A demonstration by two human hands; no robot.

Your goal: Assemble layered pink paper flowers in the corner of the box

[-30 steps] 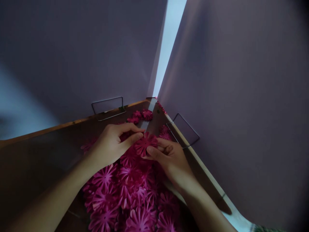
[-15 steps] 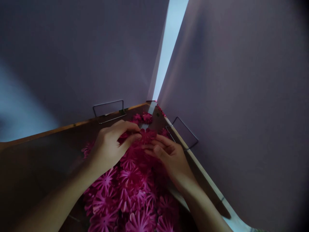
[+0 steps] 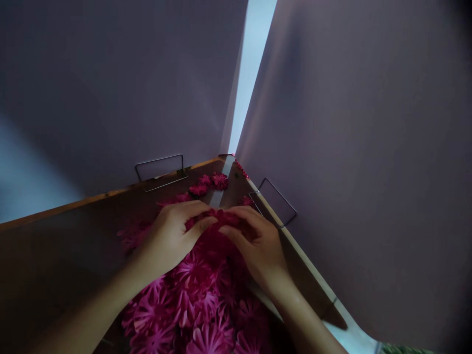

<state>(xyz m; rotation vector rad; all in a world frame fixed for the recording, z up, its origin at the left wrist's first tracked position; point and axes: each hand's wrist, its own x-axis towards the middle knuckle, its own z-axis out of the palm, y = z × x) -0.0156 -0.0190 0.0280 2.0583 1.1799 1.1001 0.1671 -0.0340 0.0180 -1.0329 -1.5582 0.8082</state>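
Between my two hands is a pink artificial flower [image 3: 225, 217], blurred and partly covered by the fingers. My left hand [image 3: 180, 231] is closed, thumb and fingers pinching the flower's left edge. From the other side my right hand [image 3: 260, 241] curls its thumb and fingers round it. Below them and toward me lies a heap of pink artificial flowers [image 3: 191, 309] with striped, rounded petals. My forearms frame the heap on both sides.
A few pink flowers [image 3: 220, 181] lie apart near the far corner of the dark tabletop [image 3: 55, 255]. Wire frames stand along both edges, one at left [image 3: 162, 173] and one at right [image 3: 273, 202]. Grey panels [image 3: 350, 123] rise behind, with a bright gap between them.
My right hand has closed in on the flower, its thumb now nearer my left thumb. Both hands sit slightly lower, and the view has shifted a little to the right.
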